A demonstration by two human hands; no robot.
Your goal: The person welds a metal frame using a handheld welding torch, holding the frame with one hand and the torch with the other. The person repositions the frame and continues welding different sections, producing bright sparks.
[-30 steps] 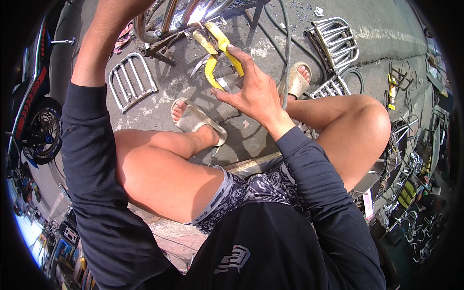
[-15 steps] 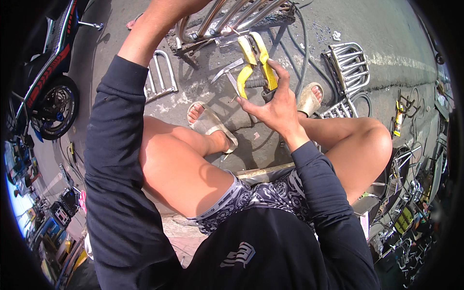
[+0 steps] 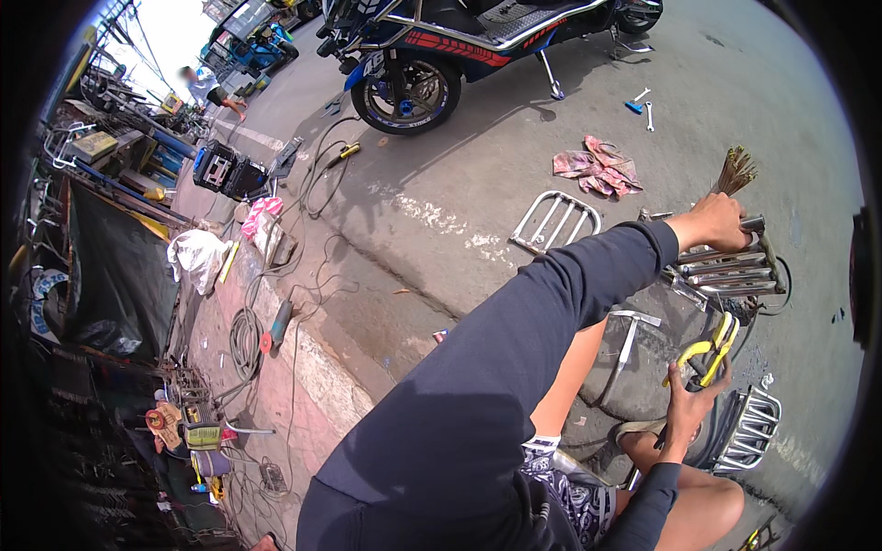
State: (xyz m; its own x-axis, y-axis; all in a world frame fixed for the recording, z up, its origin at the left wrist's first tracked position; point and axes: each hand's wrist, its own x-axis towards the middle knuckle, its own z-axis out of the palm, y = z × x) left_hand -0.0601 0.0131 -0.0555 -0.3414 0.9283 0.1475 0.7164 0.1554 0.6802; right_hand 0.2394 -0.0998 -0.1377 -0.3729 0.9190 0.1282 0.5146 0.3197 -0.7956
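The left hand [image 3: 715, 225] is reaching out at arm's length and gripping the near end of a chrome rack [image 3: 730, 268], fingers closed over its top bar. The rack is sitting just past the person's knee, its bars running away from the hand toward the right. Below the rack, the right hand [image 3: 687, 404] is closing around the yellow handles of pliers [image 3: 709, 347], whose jaws are pointing up toward the rack's underside; whether they are touching it cannot be told. A hammer [image 3: 630, 332] is lying on a dark mat [image 3: 643, 367] just left of the pliers.

Another chrome rack, flat on the ground [image 3: 555, 220], is lying left of the held rack, and a third [image 3: 751, 430] is resting below it by the right hand. Beyond the rack, pink rags [image 3: 599, 165] and a brush [image 3: 733, 171] are lying on grey concrete [image 3: 478, 156]. Farther off, a blue scooter [image 3: 441, 46] is standing, and cables [image 3: 276, 312] are trailing along the kerb well left of the rack.
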